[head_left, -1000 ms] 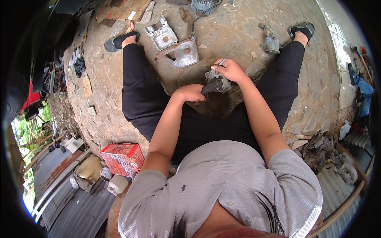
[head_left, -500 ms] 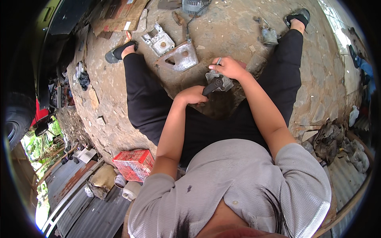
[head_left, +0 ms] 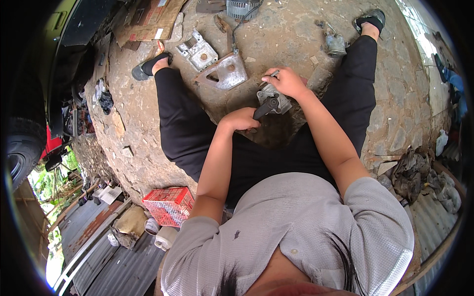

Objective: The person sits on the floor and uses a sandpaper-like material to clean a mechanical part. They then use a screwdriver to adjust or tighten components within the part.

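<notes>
A grey cast-metal housing sits on the ground between my legs, with a dark metal arm fixed to its near face. My left hand is closed around the lower end of that arm. At the housing's far side, my right hand pinches a short grey metal rod between thumb and fingers. The rod's lower end is hard to make out, so I cannot tell whether it touches the housing.
Beyond my hands lie a triangular metal plate, a cast bracket and a finned motor-like part with a cable. A small cylindrical metal part stands near my right foot. A red-and-white crate is at my left.
My right hand has shifted slightly, and the rod in it has tipped from nearly upright to a flatter slant. My left hand keeps its hold on the dark metal arm.
</notes>
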Available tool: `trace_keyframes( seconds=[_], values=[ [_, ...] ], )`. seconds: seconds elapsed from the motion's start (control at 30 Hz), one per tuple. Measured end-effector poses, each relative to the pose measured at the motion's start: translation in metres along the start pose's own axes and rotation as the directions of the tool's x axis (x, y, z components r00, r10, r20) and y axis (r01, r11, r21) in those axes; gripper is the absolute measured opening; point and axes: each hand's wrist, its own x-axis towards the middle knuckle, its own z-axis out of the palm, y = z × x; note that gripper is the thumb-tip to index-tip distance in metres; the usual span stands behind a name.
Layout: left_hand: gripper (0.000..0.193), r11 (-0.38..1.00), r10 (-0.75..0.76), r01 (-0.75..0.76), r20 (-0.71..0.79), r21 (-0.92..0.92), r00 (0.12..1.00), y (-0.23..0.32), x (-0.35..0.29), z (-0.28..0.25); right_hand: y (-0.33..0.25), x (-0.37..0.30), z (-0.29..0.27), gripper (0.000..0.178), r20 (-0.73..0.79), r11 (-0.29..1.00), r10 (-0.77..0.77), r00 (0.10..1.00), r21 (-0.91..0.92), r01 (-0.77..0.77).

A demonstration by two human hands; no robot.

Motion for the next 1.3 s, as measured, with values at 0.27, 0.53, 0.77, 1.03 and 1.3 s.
trace_keyframes(
  seconds=[0.27, 0.53, 0.77, 1.03, 1.3],
  values=[
    [0.017, 1.000, 0.002, -0.002, -0.002, 0.001, 1.000, 0.001, -0.001, -0.001, -0.003, 0.000, 0.001, 0.032, -0.006, 0.999, 0.044, 0.999, 0.003, -0.044],
    [0.017, 0.999, 0.033, -0.033, 0.003, -0.021, 0.999, 0.001, 0.000, 0.000, 0.007, 0.003, 0.002, 0.035, -0.058, 0.997, 0.047, 0.997, 0.059, -0.044],
    [0.017, 1.000, 0.024, -0.024, 0.009, -0.018, 1.000, 0.003, -0.002, 0.000, 0.001, 0.000, 0.000, 0.034, -0.042, 0.988, 0.133, 0.990, 0.089, -0.128],
    [0.017, 0.999, 0.023, -0.023, -0.004, -0.028, 1.000, 0.002, -0.002, -0.001, 0.001, 0.001, 0.005, 0.033, -0.081, 0.995, 0.100, 0.992, 0.029, -0.098],
    [0.018, 1.000, 0.023, -0.023, -0.004, -0.018, 1.000, 0.004, -0.002, 0.001, 0.006, 0.000, 0.008, 0.032, -0.024, 0.990, 0.105, 0.994, 0.099, -0.103]
  ],
)
